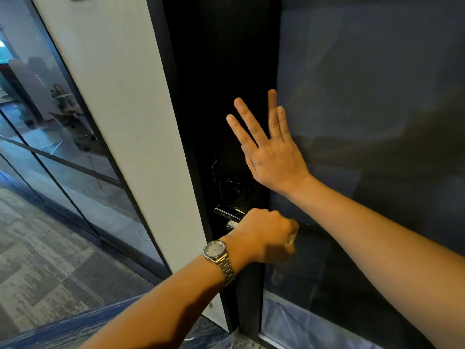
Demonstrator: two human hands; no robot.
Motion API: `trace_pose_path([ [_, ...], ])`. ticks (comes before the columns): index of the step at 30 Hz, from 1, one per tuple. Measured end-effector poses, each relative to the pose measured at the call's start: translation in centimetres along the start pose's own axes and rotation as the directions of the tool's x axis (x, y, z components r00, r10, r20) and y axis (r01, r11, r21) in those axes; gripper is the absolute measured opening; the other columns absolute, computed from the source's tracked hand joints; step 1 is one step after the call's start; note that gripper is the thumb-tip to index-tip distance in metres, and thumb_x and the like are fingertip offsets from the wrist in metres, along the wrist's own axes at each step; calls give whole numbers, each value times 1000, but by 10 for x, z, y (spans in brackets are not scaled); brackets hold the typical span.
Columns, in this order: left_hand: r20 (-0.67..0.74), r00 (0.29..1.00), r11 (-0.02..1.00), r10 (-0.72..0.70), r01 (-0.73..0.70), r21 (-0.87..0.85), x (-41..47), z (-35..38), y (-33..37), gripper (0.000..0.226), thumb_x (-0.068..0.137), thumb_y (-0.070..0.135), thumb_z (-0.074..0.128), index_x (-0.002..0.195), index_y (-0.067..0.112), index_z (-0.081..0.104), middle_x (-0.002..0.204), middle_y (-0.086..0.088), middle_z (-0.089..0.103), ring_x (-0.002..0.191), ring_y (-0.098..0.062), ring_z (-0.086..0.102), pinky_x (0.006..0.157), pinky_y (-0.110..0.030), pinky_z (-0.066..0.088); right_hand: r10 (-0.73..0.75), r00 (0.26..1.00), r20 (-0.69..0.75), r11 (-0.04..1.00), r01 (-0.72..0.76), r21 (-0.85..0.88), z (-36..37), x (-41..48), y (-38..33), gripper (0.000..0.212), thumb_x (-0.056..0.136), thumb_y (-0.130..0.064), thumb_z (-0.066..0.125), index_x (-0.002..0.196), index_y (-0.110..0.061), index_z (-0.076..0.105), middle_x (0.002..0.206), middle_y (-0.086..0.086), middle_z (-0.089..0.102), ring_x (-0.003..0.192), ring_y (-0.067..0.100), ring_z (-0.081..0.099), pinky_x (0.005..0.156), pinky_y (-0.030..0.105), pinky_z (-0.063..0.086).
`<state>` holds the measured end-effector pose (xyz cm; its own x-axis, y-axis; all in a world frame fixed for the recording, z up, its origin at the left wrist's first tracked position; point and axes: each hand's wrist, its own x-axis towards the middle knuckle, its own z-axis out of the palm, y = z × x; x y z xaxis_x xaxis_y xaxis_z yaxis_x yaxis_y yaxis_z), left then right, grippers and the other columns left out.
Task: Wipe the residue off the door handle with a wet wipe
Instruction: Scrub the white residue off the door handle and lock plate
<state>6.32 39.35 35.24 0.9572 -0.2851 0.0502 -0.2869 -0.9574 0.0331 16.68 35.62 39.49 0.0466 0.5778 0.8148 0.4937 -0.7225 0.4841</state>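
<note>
Two hands are in view, both bare. The right hand (271,154) lies flat and wide against the door (226,71), above the lock. Four straight fingers are spread in two pairs, and the thumb is hidden. Its palm straddles the line between the black door stile and the one dark glass pane (364,84) to the right.

The left hand (261,235) is lower, closed in a fist over the outer part of the single door handle (225,213). A small pale bit of the wet wipe (289,239) shows at its fingers, and the rest is covered by the fist. It wears one metal wristwatch (215,248) with a pale dial and a link band.

The door handle is a black lever on the stile, just below one round lock fitting (236,191). Only its inner end is visible, left of the knuckles. One patch of whitish residue (240,211) sits on its top edge, right beside the fist. A second pale streak lies just under it, touching the hand; I cannot tell whether that is wipe or metal.

Left of the door stands one white wall strip (120,96), then a glass partition (50,122) with dark frames. Grey patterned carpet (50,260) covers the floor.
</note>
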Motion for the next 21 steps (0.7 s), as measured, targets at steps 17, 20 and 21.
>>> trace_pose_path([
  [17,70,991,880,116,-70,-471,-24,-25,-23,29,95,20,48,119,11,62,117,-4,68,103,-14,64,95,-30,49,10,1000,-11,1000,-10,7,2,-2,-1,63,90,-31,52,147,-16,31,152,10,34,133,52,32,112,51,18],
  [20,123,985,875,120,-46,-482,-31,-45,-40,29,92,18,52,120,14,62,118,0,67,103,-7,63,94,-17,48,7,1000,-9,1000,-7,17,3,-2,-1,62,90,-31,51,147,-16,31,152,11,34,132,52,32,112,51,16],
  [21,143,985,881,96,-17,-472,-32,-51,-47,28,90,17,56,116,15,64,117,1,68,99,-5,63,90,-11,46,6,1000,-8,1000,-6,14,3,-2,-1,62,90,-31,51,147,-16,31,152,11,35,132,53,32,112,51,16],
])
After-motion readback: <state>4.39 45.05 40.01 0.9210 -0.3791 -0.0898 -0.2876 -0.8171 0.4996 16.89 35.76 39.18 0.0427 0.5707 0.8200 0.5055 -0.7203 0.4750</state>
